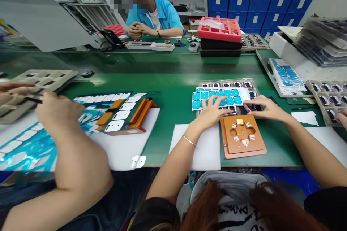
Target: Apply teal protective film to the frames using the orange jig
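Note:
A white sheet with rows of blue rounded squares lies over a clear tray of small dark parts. My left hand rests over the sheet's lower edge, its fingers spread. At the sheet's right end is my right hand, its thumb and fingers closed around a small purple item. Just below both hands sits an orange-brown fixture with a shaped recess and small white pieces around it. A white foam pad lies to the fixture's left.
A neighbour's arm and hand work at the left, beside another fixture and blue film sheets. Across the bench sits a person in blue. Parts trays and a red tray stand around.

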Tool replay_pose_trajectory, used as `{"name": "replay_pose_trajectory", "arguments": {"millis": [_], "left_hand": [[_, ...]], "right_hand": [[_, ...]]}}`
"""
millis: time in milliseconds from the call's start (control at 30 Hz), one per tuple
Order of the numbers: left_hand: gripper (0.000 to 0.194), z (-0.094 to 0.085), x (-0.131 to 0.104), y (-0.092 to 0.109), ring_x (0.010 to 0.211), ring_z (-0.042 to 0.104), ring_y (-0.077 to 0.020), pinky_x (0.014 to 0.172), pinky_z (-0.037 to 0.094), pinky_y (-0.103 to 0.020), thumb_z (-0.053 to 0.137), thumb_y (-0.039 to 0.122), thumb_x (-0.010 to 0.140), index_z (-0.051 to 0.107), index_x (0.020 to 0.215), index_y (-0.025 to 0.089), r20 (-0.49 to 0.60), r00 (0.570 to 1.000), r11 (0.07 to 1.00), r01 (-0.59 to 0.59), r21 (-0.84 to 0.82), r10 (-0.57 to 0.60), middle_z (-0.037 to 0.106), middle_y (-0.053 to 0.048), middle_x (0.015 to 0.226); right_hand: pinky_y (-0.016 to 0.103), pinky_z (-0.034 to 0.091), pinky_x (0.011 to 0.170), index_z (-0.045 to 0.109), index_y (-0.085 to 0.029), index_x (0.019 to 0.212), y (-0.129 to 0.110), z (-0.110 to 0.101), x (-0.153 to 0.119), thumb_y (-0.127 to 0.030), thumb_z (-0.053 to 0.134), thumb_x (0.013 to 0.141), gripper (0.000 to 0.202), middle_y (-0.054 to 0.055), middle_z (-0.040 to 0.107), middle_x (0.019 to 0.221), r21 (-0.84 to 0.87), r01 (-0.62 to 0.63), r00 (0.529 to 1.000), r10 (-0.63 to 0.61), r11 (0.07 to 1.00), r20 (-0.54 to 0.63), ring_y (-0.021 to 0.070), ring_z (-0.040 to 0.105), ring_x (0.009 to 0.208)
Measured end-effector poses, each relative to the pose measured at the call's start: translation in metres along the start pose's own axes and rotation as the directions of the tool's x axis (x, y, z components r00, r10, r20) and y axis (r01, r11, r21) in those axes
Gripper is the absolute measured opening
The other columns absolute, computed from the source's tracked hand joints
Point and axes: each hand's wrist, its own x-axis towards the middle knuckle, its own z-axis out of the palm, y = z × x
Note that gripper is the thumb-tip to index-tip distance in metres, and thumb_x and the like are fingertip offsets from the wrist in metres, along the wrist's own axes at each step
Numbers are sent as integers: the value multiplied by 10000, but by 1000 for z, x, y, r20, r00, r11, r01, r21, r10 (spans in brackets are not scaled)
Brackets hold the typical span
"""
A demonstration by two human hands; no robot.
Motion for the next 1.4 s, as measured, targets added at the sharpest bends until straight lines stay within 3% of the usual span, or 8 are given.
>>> {"name": "replay_pose_trajectory", "arguments": {"millis": [133, 267, 500, 733, 1033, 1133, 1233, 1400], "left_hand": [[229, -2, 7, -6, 1356, 254, -412, 1027, 261, -718, 561, 327, 966, 740, 1108, 336, 44, 998, 997, -50, -61, 53, 373, -66, 1524], [196, 0, 9, -8, 1342, 271, -400, 1024, 256, -703, 576, 353, 955, 757, 1005, 295, 34, 999, 990, -28, -139, 33, 453, -59, 1473], [183, 1, 13, -6, 1282, 352, -368, 988, 307, -594, 679, 407, 879, 746, 917, 241, -31, 999, 989, -24, -146, 20, 574, -65, 1353], [186, 2, 13, -2, 1253, 403, -335, 986, 321, -559, 688, 396, 875, 720, 892, 214, -54, 999, 983, -6, -182, -4, 638, -54, 1281], [156, -6, -3, 7, 1220, 540, -236, 1049, 431, -476, 561, 320, 964, 616, 911, 184, -361, 932, 899, -149, -412, -11, 610, -107, 1298], [138, -13, -10, 13, 1188, 598, -220, 997, 502, -440, 559, 286, 949, 608, 875, 180, -406, 914, 837, -227, -497, 7, 600, -125, 1313], [87, -19, -16, 21, 1122, 647, -202, 941, 543, -396, 621, 264, 910, 625, 881, 182, -389, 905, 749, -377, -545, 173, 660, -114, 1237], [159, -20, -21, 33, 1063, 656, -202, 948, 523, -415, 627, 271, 882, 628, 1026, 203, -339, 884, 721, -460, -518, 321, 690, -101, 1207]], "right_hand": [[527, 450, 936, 729, -279, 1208, 2, -11, 3, -620, 668, 801, 535, 99, 730, 1130, 19, 80, 995, -81, 997, 63, 314, 593, 1046], [416, 502, 812, 742, -261, 1189, 0, -28, 9, -615, 698, 774, 547, 86, 746, 1009, 97, -14, 990, 0, 995, 140, 259, 630, 909], [317, 476, 665, 785, -273, 1094, -3, -33, 30, -602, 690, 783, 463, 34, 773, 899, 64, -68, 907, 35, 996, 419, 213, 664, 750], [288, 472, 654, 801, -255, 986, -1, -20, 31, -425, 625, 899, 260, 23, 773, 896, -22, 270, 927, -254, 962, 275, 166, 666, 749], [353, 518, 809, 767, -231, 978, 13, -8, 29, -446, 578, 943, 288, 61, 741, 989, -44, 329, 931, -317, 943, 180, 201, 684, 895], [416, 481, 879, 732, -223, 1053, 12, -1, 35, -425, 562, 950, 284, 83, 723, 1050, -113, 275, 960, -279, 955, -21, 240, 648, 982], [506, 423, 880, 707, -233, 1083, 13, 13, 47, -480, 600, 903, 323, 108, 680, 1144, -228, 34, 979, -78, 973, -187, 336, 563, 1083], [472, 388, 781, 720, -264, 1036, 19, 33, 62, -648, 674, 778, 465, 131, 587, 1154, -214, -265, 949, 214, 940, -232, 408, 467, 1093]]}}
